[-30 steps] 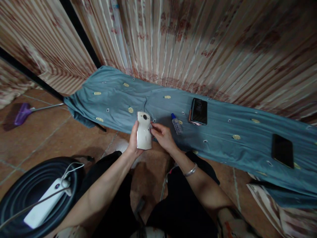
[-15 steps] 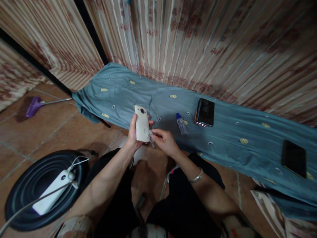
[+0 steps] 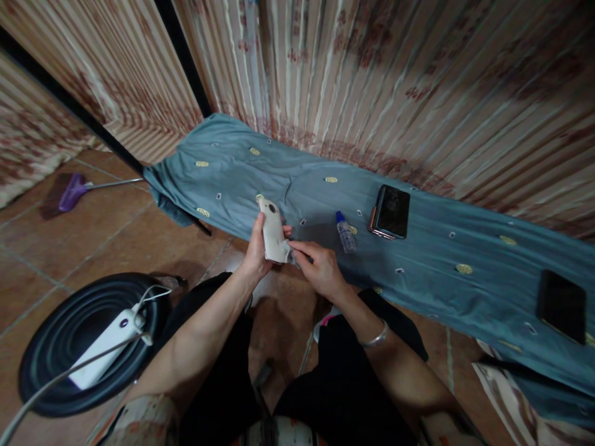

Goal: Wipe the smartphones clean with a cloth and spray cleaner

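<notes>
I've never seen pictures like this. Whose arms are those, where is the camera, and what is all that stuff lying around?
There is no machine here: the camera sits on a person's head and looks down, so the two bare arms are that person's own. The left hand holds a white phone with a round lens upright. The right hand, with a silver bangle at its wrist, pinches a small grey wipe against the phone's lower edge. Ahead lies a blue-grey patterned cloth. On it rest a small clear bottle with a blue cap, a dark phone with a coppery rim and a black phone far right. Lower left, a white power strip lies on a round black stool.
</notes>
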The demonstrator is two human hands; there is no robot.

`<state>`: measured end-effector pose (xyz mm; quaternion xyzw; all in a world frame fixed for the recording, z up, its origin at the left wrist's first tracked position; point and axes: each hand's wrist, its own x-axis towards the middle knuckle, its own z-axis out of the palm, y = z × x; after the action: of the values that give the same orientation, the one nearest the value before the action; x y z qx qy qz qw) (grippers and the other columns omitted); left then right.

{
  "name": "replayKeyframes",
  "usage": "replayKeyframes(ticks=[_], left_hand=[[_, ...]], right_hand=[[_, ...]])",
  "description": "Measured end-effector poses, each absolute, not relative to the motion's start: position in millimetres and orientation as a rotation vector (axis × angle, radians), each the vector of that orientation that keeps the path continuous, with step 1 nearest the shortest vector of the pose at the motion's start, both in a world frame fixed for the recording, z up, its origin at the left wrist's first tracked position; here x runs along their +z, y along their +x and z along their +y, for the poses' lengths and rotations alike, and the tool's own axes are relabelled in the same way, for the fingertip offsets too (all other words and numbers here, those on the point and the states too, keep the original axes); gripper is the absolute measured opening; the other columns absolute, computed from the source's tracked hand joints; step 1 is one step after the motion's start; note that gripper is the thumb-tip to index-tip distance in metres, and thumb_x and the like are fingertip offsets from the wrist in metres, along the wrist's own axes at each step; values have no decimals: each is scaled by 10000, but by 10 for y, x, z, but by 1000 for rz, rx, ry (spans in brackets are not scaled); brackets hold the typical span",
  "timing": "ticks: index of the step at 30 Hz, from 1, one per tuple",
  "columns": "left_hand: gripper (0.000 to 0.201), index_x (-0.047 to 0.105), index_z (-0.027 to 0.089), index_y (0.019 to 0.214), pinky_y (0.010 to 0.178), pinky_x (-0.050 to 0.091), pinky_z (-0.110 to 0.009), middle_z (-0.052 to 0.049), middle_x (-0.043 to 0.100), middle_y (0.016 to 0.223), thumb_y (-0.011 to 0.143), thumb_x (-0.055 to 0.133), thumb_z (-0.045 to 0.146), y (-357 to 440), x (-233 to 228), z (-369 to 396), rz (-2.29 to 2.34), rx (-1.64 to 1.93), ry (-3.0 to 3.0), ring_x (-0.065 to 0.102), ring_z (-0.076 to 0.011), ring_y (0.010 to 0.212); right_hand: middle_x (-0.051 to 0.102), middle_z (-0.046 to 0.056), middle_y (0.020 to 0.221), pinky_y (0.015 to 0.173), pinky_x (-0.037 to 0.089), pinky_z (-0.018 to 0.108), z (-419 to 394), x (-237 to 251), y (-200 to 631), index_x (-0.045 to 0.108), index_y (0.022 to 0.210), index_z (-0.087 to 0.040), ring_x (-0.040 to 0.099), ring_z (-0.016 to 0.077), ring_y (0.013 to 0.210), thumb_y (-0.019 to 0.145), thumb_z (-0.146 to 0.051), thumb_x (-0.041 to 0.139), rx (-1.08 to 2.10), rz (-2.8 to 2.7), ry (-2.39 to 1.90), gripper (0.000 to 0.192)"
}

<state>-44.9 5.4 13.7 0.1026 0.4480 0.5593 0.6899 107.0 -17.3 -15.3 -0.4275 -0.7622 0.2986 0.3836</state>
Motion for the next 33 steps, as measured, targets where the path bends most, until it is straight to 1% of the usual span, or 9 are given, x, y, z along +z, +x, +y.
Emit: replayKeyframes(ticks=[4, 8, 11, 17, 22, 26, 28, 31, 33], left_hand=[[615, 661, 102, 904, 577, 525, -227, -97, 721, 681, 1003, 254, 553, -475, 124, 66, 977, 1228, 185, 653, -139, 568], [621, 667, 89, 921, 591, 530, -241, -112, 727, 720, 994, 270, 561, -524, 70, 90, 927, 1219, 146, 657, -146, 585], [621, 675, 80, 948, 593, 529, -242, -113, 725, 724, 983, 309, 580, -534, 16, 91, 925, 1215, 128, 653, -147, 587], [573, 699, 131, 901, 610, 540, -246, -53, 702, 678, 915, 461, 652, -415, -14, 9, 920, 1163, 110, 657, -147, 606], [651, 703, 96, 854, 647, 532, -231, -68, 689, 672, 1004, 293, 579, -305, 93, -49, 993, 1189, 100, 682, -151, 677], [663, 675, 116, 790, 569, 499, -210, -52, 665, 628, 994, 285, 611, -321, 135, -36, 1009, 1160, 95, 677, -139, 630], [648, 685, 117, 840, 588, 519, -218, -51, 680, 646, 1007, 271, 586, -322, 144, -35, 1025, 1171, 114, 699, -152, 663], [589, 706, 125, 984, 720, 576, -251, -62, 737, 735, 1036, 251, 495, -286, 149, -63, 1057, 1190, 184, 742, -191, 826], [533, 709, 144, 1029, 778, 590, -268, -76, 764, 801, 1037, 279, 458, -251, 126, -95, 1073, 1182, 209, 746, -206, 908]], right_hand=[[749, 75, 1153, 936, 560, 360, -289, -143, 977, 726, 1169, -220, 673, 206, 1029, 965, -149, 493, 525, -2108, -971, 318], [730, 103, 1127, 915, 566, 364, -367, -86, 933, 712, 1183, -188, 647, 215, 1001, 984, -128, 461, 362, -2172, -879, 327], [707, 106, 1155, 943, 553, 358, -411, -58, 902, 684, 1231, -195, 630, 212, 1042, 985, -108, 459, 346, -2203, -829, 345], [631, 132, 1324, 1036, 516, 389, -391, -112, 862, 579, 1375, -171, 571, 226, 1203, 988, -83, 397, 337, -2194, -787, 436], [593, 146, 1386, 1075, 492, 434, -336, -156, 868, 528, 1432, -170, 549, 241, 1253, 990, -92, 363, 348, -2183, -818, 478], [613, 135, 1365, 1049, 515, 422, -364, -162, 854, 555, 1408, -182, 559, 236, 1243, 986, -86, 373, 371, -2174, -815, 469], [611, 139, 1368, 1052, 516, 419, -367, -171, 848, 542, 1422, -180, 557, 237, 1252, 980, -78, 369, 374, -2173, -822, 485], [589, 165, 1401, 1085, 495, 430, -333, -196, 854, 501, 1458, -140, 542, 250, 1280, 969, -69, 356, 349, -2175, -845, 514], [572, 180, 1423, 1112, 473, 447, -291, -217, 869, 477, 1474, -115, 528, 260, 1303, 965, -67, 347, 322, -2175, -874, 528]])
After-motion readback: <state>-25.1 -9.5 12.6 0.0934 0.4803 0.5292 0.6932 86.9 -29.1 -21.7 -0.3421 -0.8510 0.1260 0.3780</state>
